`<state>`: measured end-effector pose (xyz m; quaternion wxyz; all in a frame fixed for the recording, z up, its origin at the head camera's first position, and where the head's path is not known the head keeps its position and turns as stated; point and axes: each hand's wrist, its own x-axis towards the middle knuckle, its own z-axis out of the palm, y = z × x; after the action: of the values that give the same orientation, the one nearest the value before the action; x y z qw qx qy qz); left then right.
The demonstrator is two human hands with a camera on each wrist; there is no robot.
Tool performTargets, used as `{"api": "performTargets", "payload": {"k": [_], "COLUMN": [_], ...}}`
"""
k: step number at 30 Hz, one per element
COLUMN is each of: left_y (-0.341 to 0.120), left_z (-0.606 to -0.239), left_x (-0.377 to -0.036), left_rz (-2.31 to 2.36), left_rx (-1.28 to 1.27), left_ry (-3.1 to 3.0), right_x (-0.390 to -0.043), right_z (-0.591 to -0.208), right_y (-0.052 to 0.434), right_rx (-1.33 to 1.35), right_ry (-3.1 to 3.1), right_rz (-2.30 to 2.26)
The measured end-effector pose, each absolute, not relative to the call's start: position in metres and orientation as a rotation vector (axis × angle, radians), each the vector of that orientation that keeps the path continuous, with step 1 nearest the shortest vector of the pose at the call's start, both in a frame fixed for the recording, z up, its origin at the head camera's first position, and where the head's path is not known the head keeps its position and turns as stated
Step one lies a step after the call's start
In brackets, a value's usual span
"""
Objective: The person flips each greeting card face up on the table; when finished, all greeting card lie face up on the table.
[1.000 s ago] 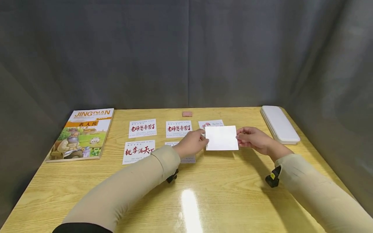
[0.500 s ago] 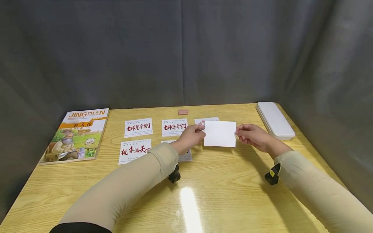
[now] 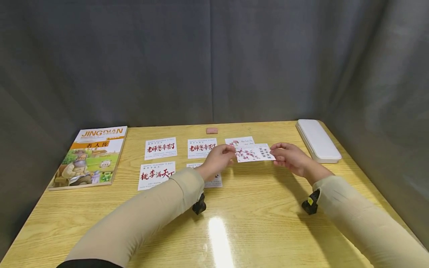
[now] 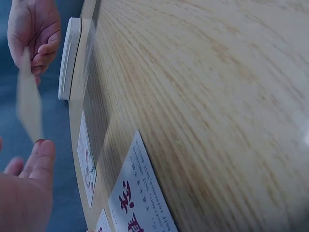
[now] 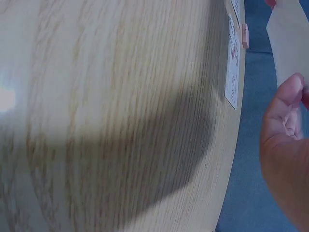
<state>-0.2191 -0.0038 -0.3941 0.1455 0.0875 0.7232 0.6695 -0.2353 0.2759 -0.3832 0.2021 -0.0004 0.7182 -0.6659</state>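
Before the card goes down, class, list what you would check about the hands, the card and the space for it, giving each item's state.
1. Left hand pinches the flowered card: ok.
2. Right hand pinches its other end: ok.
3. Printed side up: ok.
4. Card clear of the table: ok.
5. Bare space below the pink-flower card: ok.
6. Card level: cannot tell.

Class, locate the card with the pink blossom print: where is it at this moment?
In the head view the blossom card is held above the table, right of centre, pinched between the left hand and right hand, just in front of another flowered card.
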Motion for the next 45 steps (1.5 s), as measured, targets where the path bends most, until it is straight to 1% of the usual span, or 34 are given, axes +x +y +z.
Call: {"api": "performTargets", "payload": {"k": [8,19,23,30,33,35,37,40,45], "left_y": [-0.009,-0.002,-0.005,-0.016,-0.019,-0.021,-0.023,-0.026,-0.022], "left_z": [-0.394,-0.396,-0.395,-0.391,-0.392,-0.393,-0.395,-0.401,-0.405], "left_x": [-0.221,-0.220,-0.220,-0.229,-0.230,-0.230,-0.228,-0.225,-0.216], "left_rz": [1.889,1.586,1.613,1.998,2.066,2.059,1.976,1.723,1.193], "left_rx": [0.250,0.463,0.425,0.188,0.132,0.130,0.178,0.301,0.653], "left_ry": [2.067,2.243,2.307,2.192,2.161,2.141,2.152,2.234,2.536], "right_x": [-0.236,-0.233,-0.234,-0.237,-0.236,-0.237,-0.237,-0.239,-0.242], "right_z": [-0.390,-0.387,-0.392,-0.404,-0.406,-0.406,-0.405,-0.403,-0.405], "right_y": [0.263,0.241,0.237,0.254,0.255,0.254,0.254,0.255,0.261], "right_rx": [-0.140,-0.412,-0.372,-0.243,-0.223,-0.164,-0.106,-0.043,-0.058], "right_ry": [2.162,2.156,2.116,1.959,1.893,1.851,1.835,1.865,1.989], "right_rz": [-1.657,-1.388,-1.508,-1.729,-1.805,-1.898,-1.984,-2.023,-1.860]}}
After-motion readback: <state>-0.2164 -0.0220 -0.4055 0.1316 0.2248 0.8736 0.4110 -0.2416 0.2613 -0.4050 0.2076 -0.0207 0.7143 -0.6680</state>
